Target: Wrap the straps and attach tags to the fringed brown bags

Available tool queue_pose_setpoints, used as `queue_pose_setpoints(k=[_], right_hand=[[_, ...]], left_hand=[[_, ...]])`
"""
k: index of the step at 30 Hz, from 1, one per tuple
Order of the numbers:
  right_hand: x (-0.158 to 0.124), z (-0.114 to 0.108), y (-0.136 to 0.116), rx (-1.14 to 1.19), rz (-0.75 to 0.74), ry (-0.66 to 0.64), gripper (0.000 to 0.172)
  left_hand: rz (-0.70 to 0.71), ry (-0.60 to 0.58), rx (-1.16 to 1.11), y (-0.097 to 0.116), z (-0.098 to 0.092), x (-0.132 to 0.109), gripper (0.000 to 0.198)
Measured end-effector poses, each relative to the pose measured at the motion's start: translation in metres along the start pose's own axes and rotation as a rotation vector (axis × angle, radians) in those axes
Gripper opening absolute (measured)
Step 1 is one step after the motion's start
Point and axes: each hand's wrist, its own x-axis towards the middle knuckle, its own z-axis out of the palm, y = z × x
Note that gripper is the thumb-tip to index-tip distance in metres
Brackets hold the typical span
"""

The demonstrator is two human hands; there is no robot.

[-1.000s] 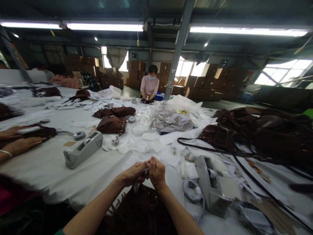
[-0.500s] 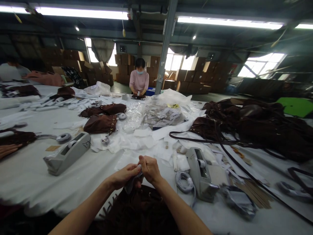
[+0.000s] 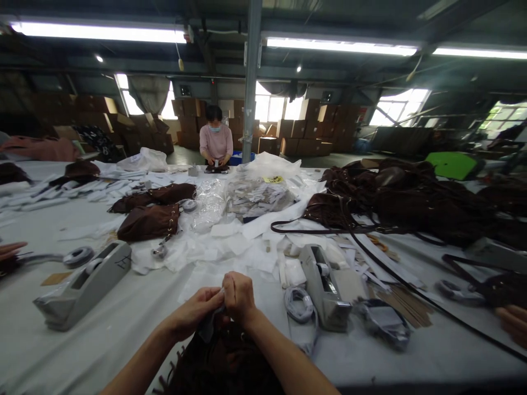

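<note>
White-covered work table [image 3: 102, 307]: left hand [image 3: 193, 312] and right hand [image 3: 241, 299] pinch a grey strip [image 3: 208, 329].
Fingers of both hands closed and gripping, strip's upper end hidden within them; strip held just above a fringed brown suede bag [image 3: 222, 365] at the near table edge. Grey tape dispenser [image 3: 325, 288] lies near the right hand.

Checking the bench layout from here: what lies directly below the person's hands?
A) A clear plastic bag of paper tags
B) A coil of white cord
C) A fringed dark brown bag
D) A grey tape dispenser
C: the fringed dark brown bag lies right under the left hand and right hand, which meet on a small grey piece.
</note>
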Motion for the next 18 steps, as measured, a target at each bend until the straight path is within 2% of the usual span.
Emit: queue_pose_setpoints(k=[5,9,11,13,15,18], right_hand=[[0.003,0.002,0.001,0.115,0.090,-0.013,0.046],[0.013,-0.008,0.008,0.518,0.359,-0.155,0.067],[0.013,-0.014,0.013,0.730,0.489,-0.206,0.065],[0.006,-0.014,0.014,0.813,0.562,-0.264,0.056],[-0.005,-0.003,0.010,0.848,0.624,-0.307,0.051],[-0.019,0.025,-0.004,0.879,0.632,-0.244,0.050]], left_hand=[[0.089,0.056,0.096,0.003,0.003,-0.003,0.041],[0.073,0.066,0.078,-0.004,-0.005,-0.004,0.046],[0.105,0.061,0.059,-0.007,-0.010,-0.005,0.045],[0.128,0.046,0.058,-0.009,-0.013,-0.005,0.045],[0.140,0.052,0.060,-0.011,-0.013,-0.005,0.045],[0.147,0.174,0.043,-0.011,-0.009,-0.002,0.048]])
